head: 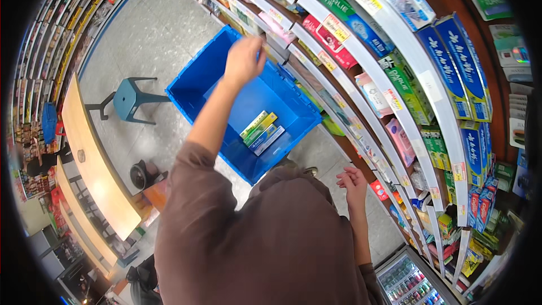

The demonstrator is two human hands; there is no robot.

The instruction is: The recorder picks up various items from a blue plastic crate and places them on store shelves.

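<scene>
My left hand (pixel 245 60) is over the far part of a blue plastic crate (pixel 244 174), its fingers curled and blurred; whether it holds anything cannot be told. Several toothpaste boxes (pixel 259 131) lie side by side on the near part of the crate's floor, green, yellow and blue-white. On the right, my right hand (pixel 351 180) hangs beside the store shelves with its fingers loosely bent and nothing seen in it. Darlie toothpaste boxes (pixel 404 89), blue toothpaste boxes (pixel 453 67) and a pink pack of wipes (pixel 400 142) stand or lie on the shelves.
Curved by the lens, white shelf edges (pixel 430 84) with price tags run along the right. A green plastic stool (pixel 127 98) stands left of the crate. Farther left are a long wooden tabletop (pixel 95 156) and a dark bin (pixel 139 173). A glass-fronted drinks cooler (pixel 408 279) is at bottom right.
</scene>
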